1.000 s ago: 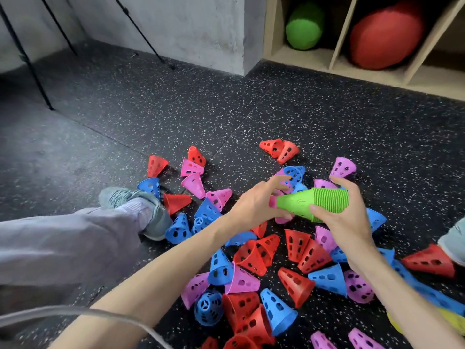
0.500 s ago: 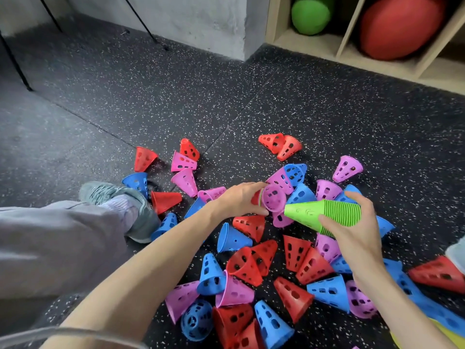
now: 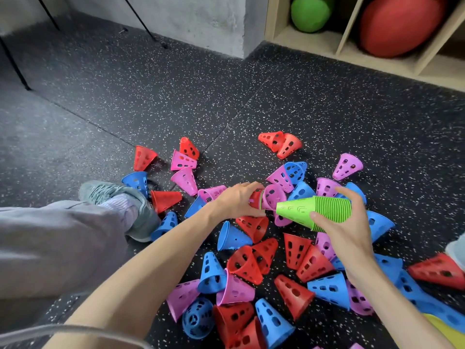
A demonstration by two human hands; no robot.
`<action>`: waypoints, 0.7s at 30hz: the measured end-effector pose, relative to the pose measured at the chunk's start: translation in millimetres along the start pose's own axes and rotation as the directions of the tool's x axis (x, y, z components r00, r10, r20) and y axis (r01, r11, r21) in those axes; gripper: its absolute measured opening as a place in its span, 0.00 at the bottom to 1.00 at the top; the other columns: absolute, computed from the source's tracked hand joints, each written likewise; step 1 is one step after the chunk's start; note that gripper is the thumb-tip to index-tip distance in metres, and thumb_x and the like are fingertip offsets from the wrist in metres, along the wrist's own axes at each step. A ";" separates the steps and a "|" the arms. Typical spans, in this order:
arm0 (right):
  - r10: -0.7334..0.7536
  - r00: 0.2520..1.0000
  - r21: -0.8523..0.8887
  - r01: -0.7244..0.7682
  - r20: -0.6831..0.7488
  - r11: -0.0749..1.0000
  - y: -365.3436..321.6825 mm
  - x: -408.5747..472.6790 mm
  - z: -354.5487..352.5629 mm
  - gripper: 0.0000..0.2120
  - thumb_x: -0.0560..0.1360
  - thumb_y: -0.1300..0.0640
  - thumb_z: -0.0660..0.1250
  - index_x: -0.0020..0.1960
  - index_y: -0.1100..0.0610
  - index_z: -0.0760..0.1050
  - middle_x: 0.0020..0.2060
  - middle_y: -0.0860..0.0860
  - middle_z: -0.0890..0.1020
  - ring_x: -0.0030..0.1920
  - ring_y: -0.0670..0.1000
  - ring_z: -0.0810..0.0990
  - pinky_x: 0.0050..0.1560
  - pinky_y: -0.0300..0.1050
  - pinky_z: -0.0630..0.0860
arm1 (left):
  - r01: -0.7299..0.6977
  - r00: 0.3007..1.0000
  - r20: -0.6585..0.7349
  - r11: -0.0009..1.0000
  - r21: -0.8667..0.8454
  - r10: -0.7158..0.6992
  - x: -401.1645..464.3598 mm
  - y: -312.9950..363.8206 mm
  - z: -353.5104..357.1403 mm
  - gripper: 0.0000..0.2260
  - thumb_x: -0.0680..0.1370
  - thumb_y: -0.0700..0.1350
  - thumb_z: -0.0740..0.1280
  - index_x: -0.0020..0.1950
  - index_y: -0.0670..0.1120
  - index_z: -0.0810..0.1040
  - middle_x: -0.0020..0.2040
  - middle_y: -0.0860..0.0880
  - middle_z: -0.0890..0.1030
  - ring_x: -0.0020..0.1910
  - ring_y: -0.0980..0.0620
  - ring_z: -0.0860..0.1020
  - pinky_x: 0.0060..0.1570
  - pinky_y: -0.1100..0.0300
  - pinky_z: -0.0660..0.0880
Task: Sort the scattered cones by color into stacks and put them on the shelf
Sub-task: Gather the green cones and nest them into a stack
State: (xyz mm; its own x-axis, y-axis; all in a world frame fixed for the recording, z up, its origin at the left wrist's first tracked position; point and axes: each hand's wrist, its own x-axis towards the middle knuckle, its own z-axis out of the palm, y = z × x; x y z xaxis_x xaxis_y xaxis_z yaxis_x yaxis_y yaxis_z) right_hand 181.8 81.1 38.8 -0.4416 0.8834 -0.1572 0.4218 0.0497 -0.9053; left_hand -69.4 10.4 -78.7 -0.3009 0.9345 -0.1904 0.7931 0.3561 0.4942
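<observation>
1. Our right hand (image 3: 344, 227) holds a nested stack of lime-green ribbed plastic cones (image 3: 314, 211), thumb under it and fingers curled over the top, the stack lying sideways with its narrow tip pointing toward our left hand.
2. Our left hand (image 3: 236, 201) has its fingers curled round a red plastic cone (image 3: 255, 199) on the floor, just beyond the tip of the green stack.
3. A pink perforated plastic cone (image 3: 273, 197) lies between the two grips, touching the red one.
4. Below and around both hands, loose red, blue and pink perforated cones (image 3: 241, 263) lie scattered on the black speckled rubber floor (image 3: 176, 96).
5. The wooden shelf (image 3: 342, 44) stands well beyond the right grip, holding a green ball (image 3: 310, 12) and a red ball (image 3: 400, 23).
</observation>
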 end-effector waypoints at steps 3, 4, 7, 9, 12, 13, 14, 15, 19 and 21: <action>-0.012 1.000 0.013 0.012 -0.008 1.000 1.0 -1.9 -3.2 0.30 0.75 0.59 0.75 0.71 0.42 0.67 0.66 0.39 0.68 0.64 0.43 0.66 0.61 0.46 0.64 | -0.019 1.000 0.013 1.000 0.016 0.018 -2.7 2.5 -6.5 0.38 0.70 0.64 0.76 0.75 0.53 0.65 0.61 0.47 0.77 0.58 0.47 0.77 0.57 0.48 0.77; -0.014 1.000 0.015 0.014 -0.011 1.000 0.8 -2.7 -4.1 0.30 0.75 0.59 0.75 0.71 0.42 0.67 0.66 0.38 0.68 0.64 0.42 0.66 0.61 0.46 0.64 | -0.015 1.000 0.018 1.000 0.017 0.014 -4.5 3.9 -9.5 0.38 0.70 0.64 0.76 0.75 0.53 0.65 0.61 0.48 0.76 0.58 0.47 0.77 0.57 0.48 0.77; -0.015 1.000 0.017 0.016 -0.017 1.000 -2.5 -5.7 -6.1 0.31 0.75 0.59 0.76 0.71 0.42 0.67 0.66 0.37 0.67 0.65 0.43 0.66 0.64 0.47 0.64 | -0.002 1.000 -0.005 1.000 0.000 0.002 -11.1 9.0 -17.8 0.36 0.70 0.62 0.76 0.72 0.51 0.68 0.61 0.49 0.76 0.56 0.48 0.76 0.57 0.52 0.75; -0.024 1.000 0.022 0.024 -0.019 0.999 -6.3 -8.4 -7.1 0.32 0.75 0.59 0.76 0.72 0.42 0.66 0.65 0.37 0.67 0.65 0.42 0.66 0.66 0.48 0.64 | 0.007 0.999 -0.037 1.000 -0.015 -0.007 -14.8 11.3 -22.1 0.33 0.70 0.60 0.77 0.69 0.49 0.69 0.60 0.49 0.77 0.55 0.50 0.76 0.54 0.56 0.73; -0.044 0.999 0.030 0.044 -0.019 0.999 -11.6 -12.2 -8.6 0.32 0.75 0.59 0.75 0.73 0.43 0.66 0.66 0.37 0.68 0.65 0.42 0.66 0.67 0.47 0.63 | 0.045 0.995 -0.086 0.998 -0.042 -0.049 -22.0 15.4 -29.4 0.33 0.70 0.63 0.77 0.67 0.49 0.70 0.58 0.49 0.80 0.54 0.49 0.78 0.54 0.54 0.75; -0.051 0.998 0.032 0.052 -0.020 0.998 -12.8 -13.2 -9.4 0.32 0.75 0.59 0.75 0.73 0.43 0.66 0.67 0.38 0.68 0.65 0.42 0.66 0.67 0.46 0.63 | 0.055 0.993 -0.105 0.997 -0.051 -0.060 -24.4 17.5 -31.4 0.33 0.70 0.64 0.76 0.67 0.49 0.71 0.58 0.50 0.80 0.54 0.49 0.79 0.54 0.53 0.76; -0.059 0.998 0.033 0.059 -0.023 0.998 -13.9 -14.1 -10.3 0.32 0.75 0.59 0.75 0.73 0.44 0.66 0.67 0.38 0.68 0.66 0.42 0.66 0.68 0.47 0.63 | 0.064 0.990 -0.122 0.996 -0.055 -0.070 -27.1 20.5 -34.0 0.33 0.70 0.65 0.76 0.67 0.49 0.72 0.59 0.50 0.80 0.54 0.49 0.79 0.55 0.53 0.77; -0.065 0.998 0.035 0.066 -0.026 0.997 -14.5 -15.0 -11.3 0.32 0.75 0.59 0.75 0.73 0.44 0.66 0.68 0.38 0.68 0.66 0.42 0.66 0.68 0.47 0.63 | 0.063 0.988 -0.141 0.997 -0.053 -0.070 -29.7 23.7 -36.3 0.33 0.70 0.65 0.76 0.68 0.49 0.72 0.59 0.50 0.80 0.55 0.50 0.78 0.55 0.54 0.76; -0.084 0.996 0.048 0.085 -0.027 0.995 -17.3 -19.5 -16.3 0.32 0.75 0.59 0.75 0.73 0.44 0.66 0.70 0.38 0.68 0.65 0.41 0.66 0.66 0.46 0.62 | 0.015 0.982 -0.187 0.999 -0.046 -0.023 -39.6 36.1 -44.7 0.33 0.70 0.65 0.75 0.69 0.50 0.74 0.62 0.52 0.79 0.59 0.52 0.77 0.59 0.56 0.75; -0.086 0.996 0.053 0.087 -0.028 0.995 -17.9 -21.6 -18.8 0.32 0.75 0.59 0.75 0.73 0.43 0.65 0.69 0.37 0.68 0.65 0.41 0.66 0.65 0.46 0.62 | -0.007 0.981 -0.193 0.998 -0.063 -0.005 -44.5 42.2 -48.1 0.33 0.70 0.65 0.76 0.69 0.50 0.73 0.63 0.53 0.78 0.60 0.52 0.77 0.60 0.56 0.75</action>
State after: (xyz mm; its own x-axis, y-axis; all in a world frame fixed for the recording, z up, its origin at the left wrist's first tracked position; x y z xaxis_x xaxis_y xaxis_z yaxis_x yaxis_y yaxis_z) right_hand 198.6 69.9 65.8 -0.4536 0.8886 -0.0681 0.3389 0.1014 -0.9353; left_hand -48.1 -16.0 -8.6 -0.4017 0.9154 -0.0252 0.7601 0.3486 0.5484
